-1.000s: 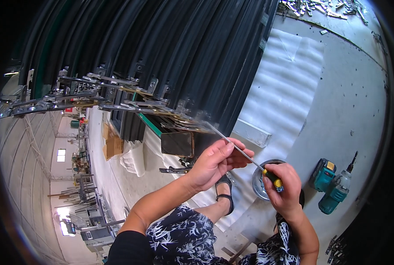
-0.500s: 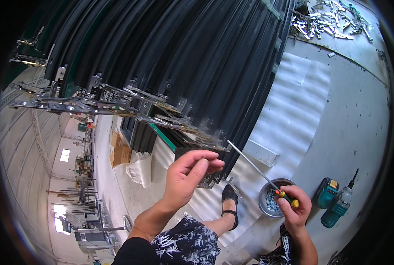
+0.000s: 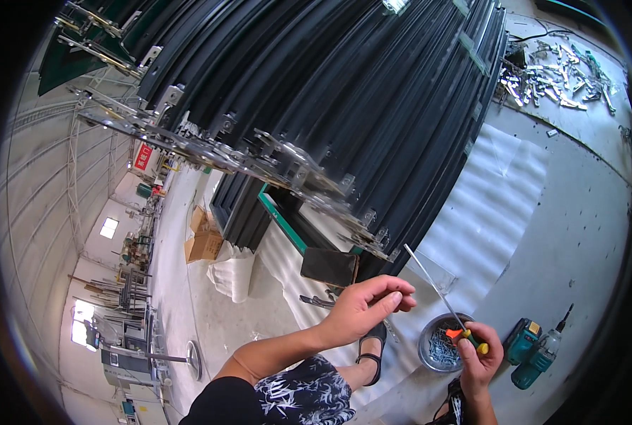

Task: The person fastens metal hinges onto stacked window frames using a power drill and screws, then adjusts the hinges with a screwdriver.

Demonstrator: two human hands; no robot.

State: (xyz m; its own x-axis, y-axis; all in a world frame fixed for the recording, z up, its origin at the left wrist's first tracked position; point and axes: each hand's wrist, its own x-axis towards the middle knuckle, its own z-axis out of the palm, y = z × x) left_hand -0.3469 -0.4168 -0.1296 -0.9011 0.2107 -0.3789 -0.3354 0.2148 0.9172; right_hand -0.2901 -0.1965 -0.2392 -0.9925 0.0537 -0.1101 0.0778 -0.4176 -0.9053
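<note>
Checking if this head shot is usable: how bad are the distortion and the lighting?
Head view: strong fisheye, black rim, the dark frame bars bow outward; even daylight, bright windows lower left; right hand, screwdriver and left hand look sharp.

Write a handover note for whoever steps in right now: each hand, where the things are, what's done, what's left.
Right hand: gripping a long screwdriver by its handle, shaft pointing up toward the stacked black frames.
Left hand: raised, fingertips pinched; anything held is too small to tell.
Round dish of screws on the floor beside the right hand; teal drill further right.
Done: metal brackets already sit on the frame ends.
Left: cannot tell which brackets need screws.
</note>
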